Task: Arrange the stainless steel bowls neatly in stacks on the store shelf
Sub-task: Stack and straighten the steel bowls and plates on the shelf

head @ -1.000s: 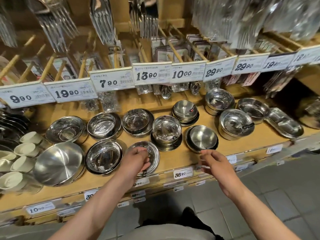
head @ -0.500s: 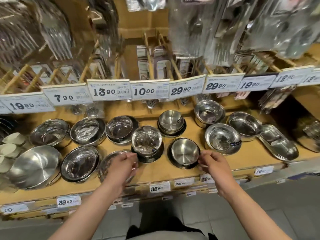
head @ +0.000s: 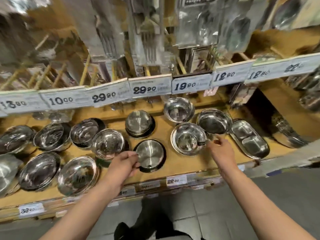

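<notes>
Though blurred, left hand (head: 125,164) (at bowl (head: 150,155))

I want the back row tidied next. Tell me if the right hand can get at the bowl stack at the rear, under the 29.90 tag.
Probably yes. The right hand is at the front bowl; open space above leads over it to the rear stack.

One head-worn camera looks forward and down, close over the wooden shelf (head: 174,163) of bowls.

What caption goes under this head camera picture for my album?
Left hand grips a small steel bowl while right hand reaches beside another bowl on the shelf.
</notes>
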A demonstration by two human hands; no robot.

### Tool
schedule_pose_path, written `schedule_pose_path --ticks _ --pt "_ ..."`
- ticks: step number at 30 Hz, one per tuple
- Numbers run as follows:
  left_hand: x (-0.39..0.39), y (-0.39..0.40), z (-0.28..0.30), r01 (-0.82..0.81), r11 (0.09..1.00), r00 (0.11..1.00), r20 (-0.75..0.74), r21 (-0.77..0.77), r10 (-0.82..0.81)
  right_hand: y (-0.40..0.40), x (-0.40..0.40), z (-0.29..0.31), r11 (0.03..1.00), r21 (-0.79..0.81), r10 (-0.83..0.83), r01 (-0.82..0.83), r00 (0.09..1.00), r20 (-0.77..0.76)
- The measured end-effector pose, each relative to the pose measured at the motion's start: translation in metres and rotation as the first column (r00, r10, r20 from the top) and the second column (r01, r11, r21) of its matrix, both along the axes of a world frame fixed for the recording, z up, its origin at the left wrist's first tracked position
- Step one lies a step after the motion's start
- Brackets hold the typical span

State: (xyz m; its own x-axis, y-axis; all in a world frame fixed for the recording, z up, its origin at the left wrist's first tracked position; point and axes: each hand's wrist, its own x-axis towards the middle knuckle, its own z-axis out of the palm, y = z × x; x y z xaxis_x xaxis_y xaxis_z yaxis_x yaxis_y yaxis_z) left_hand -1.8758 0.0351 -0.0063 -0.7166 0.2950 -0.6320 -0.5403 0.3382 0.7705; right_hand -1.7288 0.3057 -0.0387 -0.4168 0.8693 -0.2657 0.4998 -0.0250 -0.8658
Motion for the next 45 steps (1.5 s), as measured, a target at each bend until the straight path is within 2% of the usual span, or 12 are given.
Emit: schedule_pose_path --ticks 4,10,12,15,19,25,28,30,34,39,43,45 --pt "0.001 -0.002 0.001 -0.041 0.999 0.999 -0.006 -0.027 0.040 0.007 -0.008 -0.004 0.995 -0.054 0.084 -0.082 0.996 0.037" --pt "-0.001 -0.010 0.003 -0.067 0.998 0.998 0.010 -0.014 0.067 0.006 -0.019 -0.010 0.997 -0.037 0.069 -0.065 0.990 0.121" --pt "-0.002 -0.010 0.002 -0.051 0.999 0.999 0.019 -0.013 0.051 0.005 -0.019 -0.011 0.992 -0.116 0.057 -0.043 0.991 0.118" --pt "-0.007 -0.005 0.003 -0.023 1.000 0.999 0.036 0.002 0.023 0.002 -0.015 -0.010 0.950 -0.311 0.005 0.005 0.999 0.033" --pt "-0.015 0.017 0.012 0.052 0.997 0.998 0.037 0.048 -0.054 -0.001 -0.002 0.002 0.887 -0.460 -0.091 0.048 0.993 -0.072" --pt "-0.027 0.073 0.025 0.218 0.973 0.975 0.026 0.074 -0.221 0.001 0.033 0.019 0.808 -0.582 -0.236 0.095 0.957 -0.171" --pt "-0.035 0.102 0.021 0.397 0.918 0.917 -0.049 -0.003 -0.396 0.002 0.058 0.023 0.758 -0.628 -0.348 0.174 0.923 -0.163" --pt "-0.040 0.122 0.016 0.437 0.897 0.893 -0.085 -0.067 -0.442 0.002 0.074 0.022 0.750 -0.635 -0.369 0.185 0.914 -0.168" --pt "-0.052 0.161 -0.001 0.407 0.904 0.901 -0.102 -0.131 -0.421 -0.002 0.097 0.020 0.735 -0.663 -0.376 0.140 0.899 -0.226" --pt "-0.068 0.202 -0.031 0.214 0.960 0.964 -0.120 -0.183 -0.238 -0.005 0.109 0.011 0.717 -0.674 -0.462 0.178 0.846 -0.267" --pt "-0.075 0.214 -0.044 0.087 0.958 0.957 -0.244 -0.272 -0.156 -0.006 0.106 0.003 0.714 -0.666 -0.462 0.216 0.860 -0.215" --pt "-0.076 0.217 -0.046 0.090 0.961 0.964 -0.217 -0.262 -0.150 -0.007 0.104 -0.002 0.711 -0.665 -0.459 0.230 0.868 -0.191"
